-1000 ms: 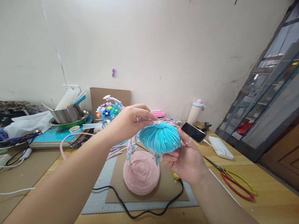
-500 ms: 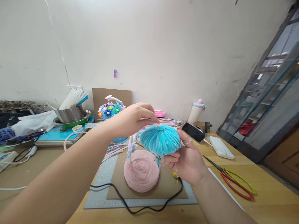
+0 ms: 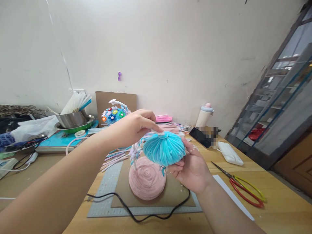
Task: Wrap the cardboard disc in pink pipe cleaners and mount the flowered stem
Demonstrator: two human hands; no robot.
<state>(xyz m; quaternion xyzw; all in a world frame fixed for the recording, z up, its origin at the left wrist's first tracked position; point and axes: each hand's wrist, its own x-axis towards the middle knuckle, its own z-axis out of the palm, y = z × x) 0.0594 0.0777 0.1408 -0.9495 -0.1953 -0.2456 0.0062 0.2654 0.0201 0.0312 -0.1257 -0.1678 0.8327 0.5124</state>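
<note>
A blue dome of fuzzy pipe cleaners [image 3: 165, 150], gathered at its top, is held above the table, tilted slightly. My right hand [image 3: 191, 169] cups it from the right and below, fingers partly hidden beneath. My left hand [image 3: 143, 125] reaches over from the left with fingers closed on a small white piece [image 3: 161, 133] at the dome's top. Below lies a round pink coiled pipe-cleaner base [image 3: 147, 178]. A flower-trimmed stem [image 3: 135, 152] rises from its left rear, partly behind the dome.
Cardboard [image 3: 179, 198] lies on a grey cutting mat [image 3: 102, 208], crossed by a black cable [image 3: 138, 220]. Scissors [image 3: 243, 191], a power bank [image 3: 230, 153], a phone [image 3: 200, 137] and a bottle [image 3: 204, 117] are right. Behind stand a flowered blue piece [image 3: 114, 115] and pink pipe cleaners [image 3: 163, 119].
Both hands and the blue dome have shifted slightly left and down, and the dome is turned a little. The cable's yellow end is now hidden by my right hand.
</note>
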